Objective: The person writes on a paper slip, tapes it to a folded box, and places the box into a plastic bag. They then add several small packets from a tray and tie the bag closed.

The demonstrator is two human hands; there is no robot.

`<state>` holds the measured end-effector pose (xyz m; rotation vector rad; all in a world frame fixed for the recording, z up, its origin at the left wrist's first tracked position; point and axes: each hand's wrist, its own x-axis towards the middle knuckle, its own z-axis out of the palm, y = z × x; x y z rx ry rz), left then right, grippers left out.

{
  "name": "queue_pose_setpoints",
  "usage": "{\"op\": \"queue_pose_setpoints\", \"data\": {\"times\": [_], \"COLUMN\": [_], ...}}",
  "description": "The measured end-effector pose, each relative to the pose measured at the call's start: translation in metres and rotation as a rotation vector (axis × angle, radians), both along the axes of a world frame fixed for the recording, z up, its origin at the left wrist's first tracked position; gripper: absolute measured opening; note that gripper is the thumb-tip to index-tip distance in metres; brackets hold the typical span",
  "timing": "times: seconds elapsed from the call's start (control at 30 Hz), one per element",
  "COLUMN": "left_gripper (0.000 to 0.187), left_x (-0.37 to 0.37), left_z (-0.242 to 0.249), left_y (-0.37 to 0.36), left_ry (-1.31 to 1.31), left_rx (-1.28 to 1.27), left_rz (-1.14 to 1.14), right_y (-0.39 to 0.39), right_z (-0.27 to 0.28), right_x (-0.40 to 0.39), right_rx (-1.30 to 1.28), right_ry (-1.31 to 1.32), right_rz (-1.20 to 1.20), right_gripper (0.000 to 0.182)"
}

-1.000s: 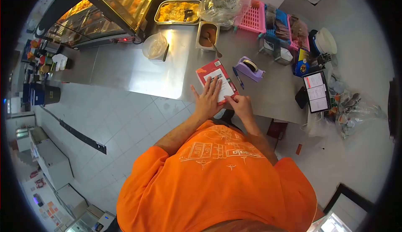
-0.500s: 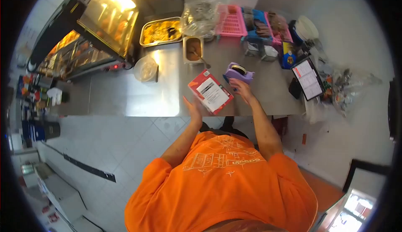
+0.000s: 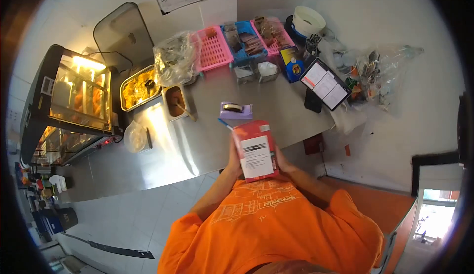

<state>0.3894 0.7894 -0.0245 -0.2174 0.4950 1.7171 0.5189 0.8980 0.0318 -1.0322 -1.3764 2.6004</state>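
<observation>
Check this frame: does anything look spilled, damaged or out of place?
Nothing clearly stands out: no spill shows on the counter, and the box held between the left hand and right hand shows no visible damage.

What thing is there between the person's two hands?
The head view shows a red box between left hand and right hand, held by both.
</observation>
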Motion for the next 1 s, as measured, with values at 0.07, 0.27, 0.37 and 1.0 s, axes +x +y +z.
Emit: {"op": "queue_pose_setpoints", "data": {"times": [0.07, 0.27, 0.37, 1.0], "left_gripper": [0.071, 0.066, 0.063, 0.054], "left_x": [0.004, -0.021, -0.049, -0.062], "left_z": [-0.008, -0.066, -0.097, 0.014], "left_y": [0.059, 0.22, 0.254, 0.244], "left_ry": [-0.063, 0.029, 0.268, 1.549], "left_rx": [0.01, 0.073, -0.022, -0.67], "left_rz": [-0.178, -0.577, -0.635, -0.141], "right_y": [0.034, 0.143, 0.201, 0.412], "right_z": [-0.022, -0.132, -0.127, -0.105], "right_x": [0.031, 0.051, 0.063, -0.222], "right_rx": [-0.082, -0.152, 0.061, 1.042], "right_ry": [-0.006, -0.005, -0.145, -0.014], "right_rz": [-0.142, -0.343, -0.184, 0.601], "right_gripper": [0.076, 0.083, 0.06, 0.027]}}
